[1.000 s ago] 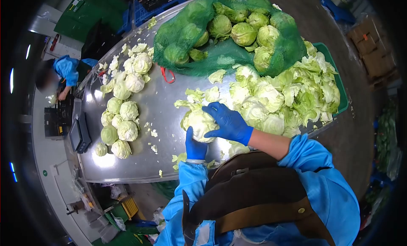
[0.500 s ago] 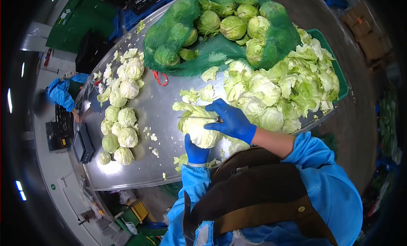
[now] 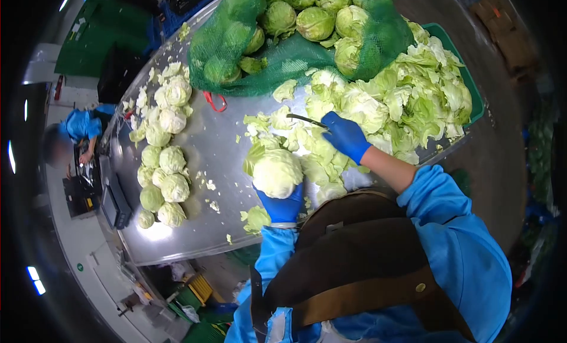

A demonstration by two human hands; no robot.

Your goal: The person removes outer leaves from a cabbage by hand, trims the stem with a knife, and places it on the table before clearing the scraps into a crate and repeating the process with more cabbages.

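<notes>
Holding lettuce [image 3: 276, 173] in left hand [image 3: 282, 206], knife [image 3: 304, 119] in right hand [image 3: 345, 136]

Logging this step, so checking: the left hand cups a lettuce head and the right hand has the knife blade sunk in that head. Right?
Not quite. The head view shows the left hand cupping the lettuce head, but the right hand holds the knife clear of it, over the loose leaves.
</notes>
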